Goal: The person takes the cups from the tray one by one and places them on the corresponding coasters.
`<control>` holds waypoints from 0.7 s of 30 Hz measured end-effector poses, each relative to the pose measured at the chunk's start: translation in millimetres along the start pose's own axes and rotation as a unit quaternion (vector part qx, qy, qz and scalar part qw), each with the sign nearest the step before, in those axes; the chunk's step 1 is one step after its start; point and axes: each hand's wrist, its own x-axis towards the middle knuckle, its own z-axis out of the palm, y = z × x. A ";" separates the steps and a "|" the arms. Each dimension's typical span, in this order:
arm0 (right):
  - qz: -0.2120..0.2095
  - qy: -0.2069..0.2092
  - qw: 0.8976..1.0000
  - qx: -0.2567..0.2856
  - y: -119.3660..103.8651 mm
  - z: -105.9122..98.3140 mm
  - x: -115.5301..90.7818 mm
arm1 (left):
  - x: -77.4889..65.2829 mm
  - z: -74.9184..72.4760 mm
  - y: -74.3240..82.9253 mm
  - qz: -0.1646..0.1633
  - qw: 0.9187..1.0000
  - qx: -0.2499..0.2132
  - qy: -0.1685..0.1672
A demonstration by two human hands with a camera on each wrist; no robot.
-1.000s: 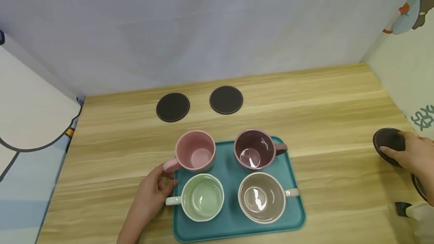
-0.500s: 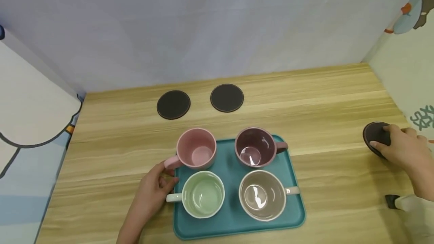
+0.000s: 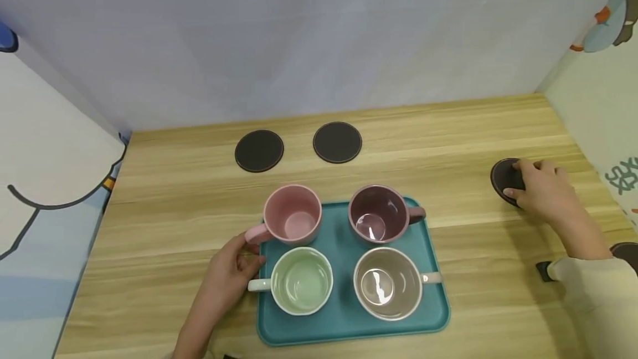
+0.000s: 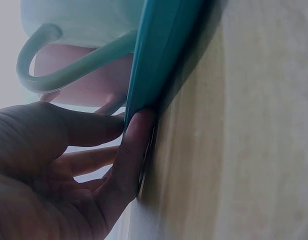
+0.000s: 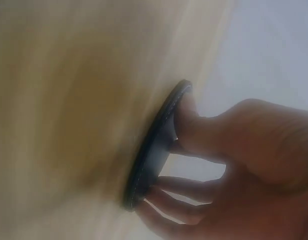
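Note:
At the left edge of the teal tray (image 3: 344, 292), my left hand (image 3: 226, 273) pinches the rim; in the left wrist view one finger lies under the tray edge (image 4: 161, 55) and the thumb above it. On the tray stand a pink mug (image 3: 293, 212), a dark plum mug (image 3: 376, 215), a pale green mug (image 3: 301, 281) and a beige mug (image 3: 387, 284). Over to the right, my right hand (image 3: 548, 190) grips a round black coaster (image 3: 504, 179) by its edge. The right wrist view has this coaster (image 5: 153, 150) tilted, lifted off the table.
Two black coasters, a left one (image 3: 259, 150) and a right one (image 3: 337, 142), lie flat behind the tray. Another dark coaster (image 3: 625, 254) is partly visible at the right edge, beside the sleeve (image 3: 593, 298). A pale cloth wall (image 3: 319, 43) bounds the wooden table's (image 3: 423, 143) back.
My right hand has carried the black coaster left and toward the back of the table, uncovering a coaster at the right edge. The left hand keeps its hold on the tray.

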 end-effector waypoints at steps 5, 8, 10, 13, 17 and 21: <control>-0.022 0.007 1.000 -0.007 -18.3 -2.4 13.3 | 1.1 0.4 1.1 -0.006 1.000 -0.004 -0.004; -0.031 0.004 0.999 -0.012 -26.6 -3.9 20.9 | 0.7 0.8 1.6 -0.009 1.000 -0.005 -0.004; -0.036 0.000 0.999 -0.015 -30.8 -3.9 25.1 | 0.5 1.2 2.3 -0.010 1.000 -0.005 -0.002; -0.049 -0.005 0.999 -0.017 -36.1 -1.6 30.5 | -1.4 1.7 3.1 -0.017 1.000 0.000 -0.001; -0.075 -0.004 0.997 -0.018 -44.6 1.9 37.7 | -3.5 2.1 3.7 -0.020 1.000 0.009 0.001; -0.098 0.006 0.995 -0.019 -54.6 1.9 45.9 | -2.6 1.2 4.8 -0.012 1.000 0.014 0.007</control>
